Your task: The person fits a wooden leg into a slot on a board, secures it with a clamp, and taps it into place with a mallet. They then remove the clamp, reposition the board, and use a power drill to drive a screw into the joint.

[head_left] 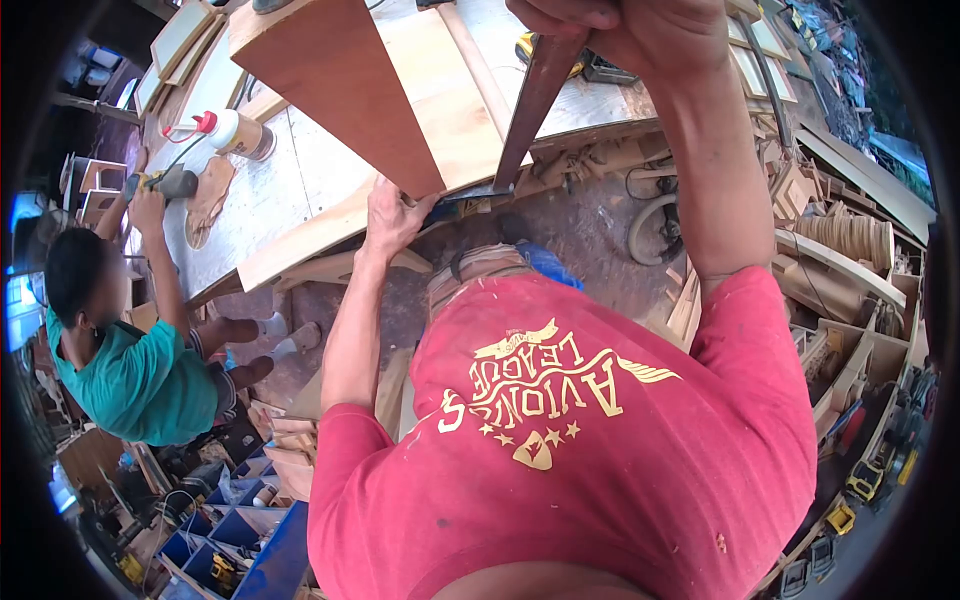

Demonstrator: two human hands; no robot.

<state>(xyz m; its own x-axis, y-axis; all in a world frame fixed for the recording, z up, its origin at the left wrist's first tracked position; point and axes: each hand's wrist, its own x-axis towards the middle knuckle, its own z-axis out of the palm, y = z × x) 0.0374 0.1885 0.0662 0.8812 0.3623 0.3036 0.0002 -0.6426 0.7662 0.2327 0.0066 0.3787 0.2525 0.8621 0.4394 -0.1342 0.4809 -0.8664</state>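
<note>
My left hand [393, 220] is closed at the near lower end of a thick reddish-brown wooden board [335, 85], fingers pressed at its corner. The board stands up from the workbench [290, 160] and looms toward the camera. My right hand [650, 30], raised at the top, is closed around the upper end of a long, flat, dark bar [540, 105]. That bar slants down to the bench's near edge, its lower tip a little right of my left hand. Beneath the board's end lies a pale plywood strip [310, 235] along the bench edge.
A white glue bottle [235, 135] with a red cap stands on the bench at left. Beside it, a person in a green shirt [140, 375] holds a mallet-like tool [175, 184]. Blue divided bins [240, 540] are lower left; wood offcuts and shelves [860, 350] fill the right.
</note>
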